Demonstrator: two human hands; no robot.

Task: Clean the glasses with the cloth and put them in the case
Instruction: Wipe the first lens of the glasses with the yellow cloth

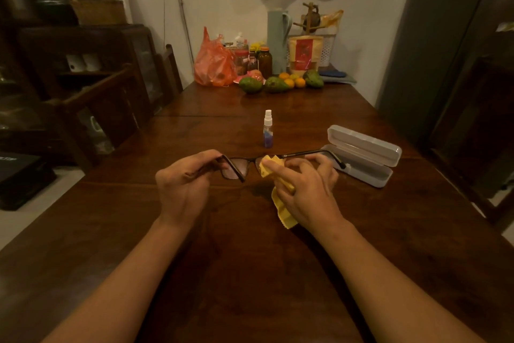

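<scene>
The cleaning step appears to be under way. The person holds the dark, thin-framed spectacles [233,168] just above the middle of the dark brown wooden table [250,253], with the temples unfolded. The left hand [183,180] has its fingers curled and pinches the left end of the frame, near the hinge. The right hand [306,192] pinches a soft yellow cleaning cloth [267,166] between thumb and forefinger over the right lens, and the rest of the cloth hangs down under the palm towards the table. The left lens is uncovered; whether it is already clean cannot be told.

The next move probably calls for rubbing both faces of the right lens and then shifting the cloth to the left lens, with the left hand keeping the frame steady. After that, the temples must be folded before the spectacles can go in the case.

The pale grey, hard plastic glasses case [364,145] lies open just to the right, its lid tilted back towards the far side. The tip of the right temple reaches close to its near edge, so a wide sweep could knock it. A small clear spray bottle with blue liquid and a white nozzle [268,131] stands upright just beyond the spectacles, apart from both hands. At the far end sit green fruit [250,84], small oranges [294,82] and an orange plastic bag [214,64], well apart from the work.
</scene>
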